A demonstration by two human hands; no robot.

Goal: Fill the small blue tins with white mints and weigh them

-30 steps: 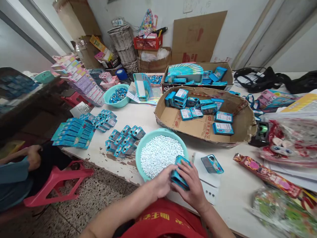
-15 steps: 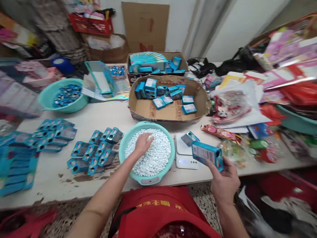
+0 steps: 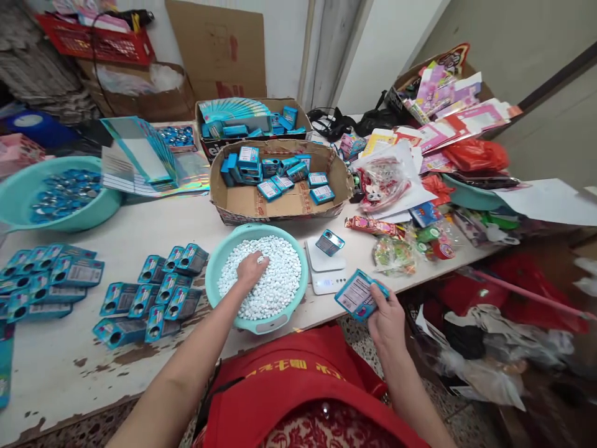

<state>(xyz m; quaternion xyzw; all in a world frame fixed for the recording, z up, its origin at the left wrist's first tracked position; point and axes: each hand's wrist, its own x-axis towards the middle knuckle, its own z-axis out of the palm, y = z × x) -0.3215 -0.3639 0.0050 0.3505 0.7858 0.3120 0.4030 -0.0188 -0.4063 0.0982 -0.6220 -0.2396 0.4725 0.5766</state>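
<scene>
blue box [image 3: 357, 294], a flat-sided packet with printed panels, is held tilted in the right hand [image 3: 388, 318], over the front edge of the table [image 3: 158, 233] and just beside the scale [image 3: 328, 284]. that grip is pinched on the box's right end, thumb across the panel. the left hand [image 3: 252, 272] reaches into the mint bowl [image 3: 303, 264], its fingertips down among the white pieces [image 3: 282, 274]; whether that grip has any pinched, i cannot tell. the bowl sits near the table's front edge, with standing packets [image 3: 161, 292] to its left. a single packet [image 3: 330, 242] rests on the scale, and the open carton [image 3: 239, 202] behind the bowl holds more.
</scene>
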